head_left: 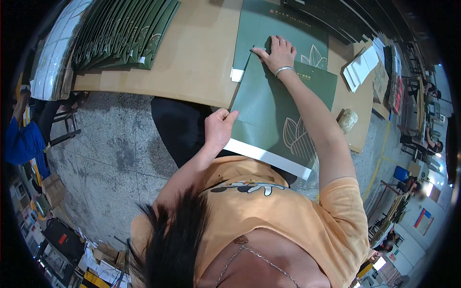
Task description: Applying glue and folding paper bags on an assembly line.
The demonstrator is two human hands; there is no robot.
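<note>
Stacks of dark green folded sheets (pixel 127 33) lie fanned at the far left of the brown table (pixel 192 62). Nearer the middle, the left hand (pixel 218 128) pinches the near left edge of a green card sheet (pixel 269 115) with a leaf print, thumb on top. The sheet slants over the table edge and lies on another green sheet (pixel 261 29). The right hand (pixel 278 54) presses flat, fingers spread, on the sheet's far corner. White paper strips (pixel 361 67) lie further right.

The right hand (pixel 277 54) covers part of the green sheet (pixel 273 113), so its fingertips' grip is hard to see. The stack of green folders (pixel 125 33) runs off the top edge. People (pixel 422 139) far right are too small to make out.
</note>
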